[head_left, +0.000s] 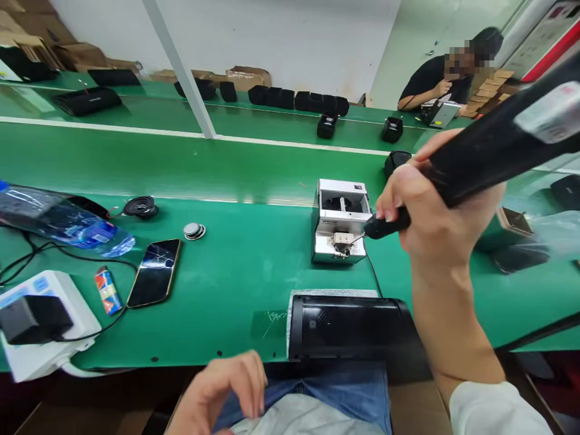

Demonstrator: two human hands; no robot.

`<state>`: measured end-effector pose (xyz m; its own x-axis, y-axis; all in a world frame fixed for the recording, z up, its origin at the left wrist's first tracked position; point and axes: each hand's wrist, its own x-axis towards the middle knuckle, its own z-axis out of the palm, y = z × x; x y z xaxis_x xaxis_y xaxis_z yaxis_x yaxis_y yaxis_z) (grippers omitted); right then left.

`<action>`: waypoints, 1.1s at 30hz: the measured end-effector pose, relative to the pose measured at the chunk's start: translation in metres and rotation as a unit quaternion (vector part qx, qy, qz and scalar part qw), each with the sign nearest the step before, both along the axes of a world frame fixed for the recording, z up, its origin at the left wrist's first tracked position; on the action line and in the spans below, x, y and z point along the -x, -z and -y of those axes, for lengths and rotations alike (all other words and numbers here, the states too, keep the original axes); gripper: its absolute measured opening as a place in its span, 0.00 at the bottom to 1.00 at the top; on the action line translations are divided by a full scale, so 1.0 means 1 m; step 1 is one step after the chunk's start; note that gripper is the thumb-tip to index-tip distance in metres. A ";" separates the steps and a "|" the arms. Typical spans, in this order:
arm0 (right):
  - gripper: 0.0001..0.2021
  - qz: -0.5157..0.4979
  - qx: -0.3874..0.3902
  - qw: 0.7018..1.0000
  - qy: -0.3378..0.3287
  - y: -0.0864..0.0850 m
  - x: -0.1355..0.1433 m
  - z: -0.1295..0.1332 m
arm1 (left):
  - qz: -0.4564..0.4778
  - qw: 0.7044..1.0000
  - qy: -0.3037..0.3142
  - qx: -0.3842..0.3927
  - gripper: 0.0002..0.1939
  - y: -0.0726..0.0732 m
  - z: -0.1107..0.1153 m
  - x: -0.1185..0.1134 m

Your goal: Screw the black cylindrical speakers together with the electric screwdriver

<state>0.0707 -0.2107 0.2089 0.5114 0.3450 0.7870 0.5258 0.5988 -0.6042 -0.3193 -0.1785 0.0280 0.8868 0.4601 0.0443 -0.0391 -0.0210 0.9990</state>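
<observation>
My right hand [435, 211] is wrapped round a black electric screwdriver [493, 133], raised at the right. Its thin bit reaches down-left to the front outlet of a white screw feeder [342, 220]. Whether the bit carries a screw is too small to tell. Low over my lap hangs my left hand [226, 386], its fingers loosely bent with nothing visible in them. Just beyond my lap, at the bench's front edge, a glossy black speaker-like housing [353, 329] lies on a pale foam sheet [335, 293].
On the left are a plastic bottle [63, 220], a phone [154, 272], a lighter [109, 290], a white power strip [27, 356] with a black adapter [36, 320], and a round speaker driver [140, 207]. Black units [272, 96] line the far bench. A person [426, 84] sits opposite.
</observation>
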 end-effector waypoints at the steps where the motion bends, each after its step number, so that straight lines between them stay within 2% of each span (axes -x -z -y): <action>1: 0.12 0.009 0.013 1.000 -0.001 0.001 0.003 -0.002 | 0.022 0.998 -0.054 -0.033 0.29 -0.002 -0.006 -0.008; 3: 0.12 0.016 0.023 1.000 0.002 0.002 0.009 -0.004 | 0.009 0.989 -0.108 -0.105 0.41 -0.003 -0.012 -0.031; 5: 0.12 0.014 0.010 1.000 0.006 0.001 0.012 -0.004 | -0.043 0.985 -0.071 -0.151 0.58 -0.002 -0.013 -0.054; 6: 0.11 0.012 0.000 1.000 0.005 -0.001 0.012 -0.003 | -0.063 0.984 -0.041 -0.160 0.62 0.000 -0.012 -0.064; 9: 0.09 0.004 -0.019 1.000 -0.003 -0.004 0.012 -0.003 | -0.089 0.981 0.011 -0.172 0.69 0.009 -0.007 -0.085; 12: 0.08 -0.002 0.004 1.000 0.012 -0.002 0.010 -0.007 | -0.094 0.978 0.013 -0.183 0.77 0.021 -0.004 -0.096; 17: 0.10 -0.028 0.012 0.998 0.055 0.008 0.008 -0.014 | -0.090 0.977 -0.002 -0.196 0.79 0.031 -0.003 -0.101; 25: 0.09 -0.041 -0.011 0.998 0.043 -0.007 0.016 -0.005 | -0.084 0.977 0.000 -0.197 0.79 0.029 -0.004 -0.102; 33: 0.08 -0.048 0.019 0.996 0.066 0.000 0.014 -0.013 | -0.086 0.976 -0.003 -0.202 0.80 0.030 -0.004 -0.102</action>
<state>0.0564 -0.1982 0.2088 0.6264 0.2979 0.7203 0.5378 0.5038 -0.6760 -0.2170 -0.1749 -0.0023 0.8941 0.4416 0.0743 0.1300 -0.4148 0.9006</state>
